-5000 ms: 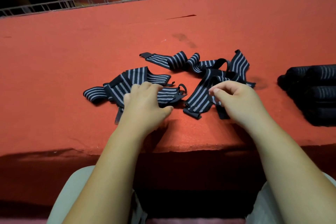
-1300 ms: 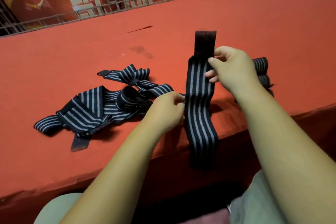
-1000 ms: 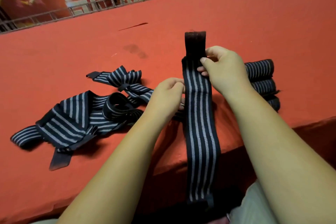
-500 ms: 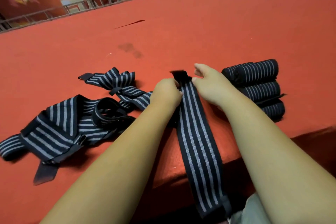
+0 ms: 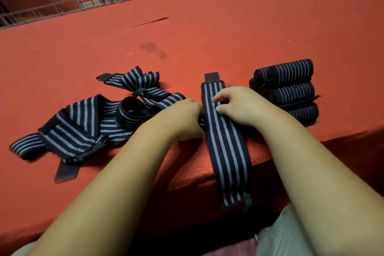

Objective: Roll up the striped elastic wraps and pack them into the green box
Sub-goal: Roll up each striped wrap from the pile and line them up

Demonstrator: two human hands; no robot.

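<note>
**A:** Which step is in hand?

**B:** Starting a roll, I'd say. 1 striped wrap [image 5: 225,147] lies flat on the red table [image 5: 228,33], and nothing of it is wound yet. Its dark tab [image 5: 211,77] sits just beyond the fingertips. The rest runs back under both hands, and its near end hangs over the table edge.

**A:** And the fingers?

**B:** The right hand [image 5: 239,108] has its fingers [image 5: 217,108] curled, with the tips pressed onto the wrap's face. The left hand [image 5: 182,118] is bunched against the wrap's left edge. Its fingertips are hidden behind the knuckles, so I cannot tell whether it pinches the band or only butts against it.

**A:** So what does the next move call for?

**B:** Probably folding the tab end over tightly, then rolling towards the body with both thumbs keeping the edges square. The elastic could let the roll skew or spring loose.

**A:** What about the box?

**B:** The green box is not in view, so I can't speak for its contents. 3 rolled wraps [image 5: 291,87] are stacked just right of the right hand's fingers, unpacked. A heap of loose wraps [image 5: 83,124] lies left of the left hand's fingers, unrolled.
</note>
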